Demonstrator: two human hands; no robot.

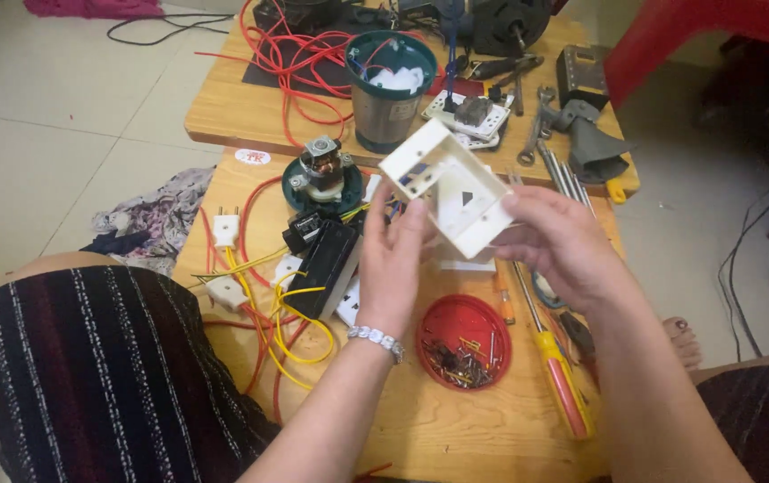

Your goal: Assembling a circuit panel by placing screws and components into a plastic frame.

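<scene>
Gripped by fingertips only, between left hand (pixel 391 259) and right hand (pixel 556 240), the box (pixel 445 186) could be dropped onto the lid (pixel 463 341) of screws below.

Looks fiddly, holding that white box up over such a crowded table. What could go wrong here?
Both hands, left and right, hold the white box by its edges in mid-air; if it slips, it could land on the red lid below and scatter the screws. The loose yellow wires near the left wrist might also snag.
</scene>
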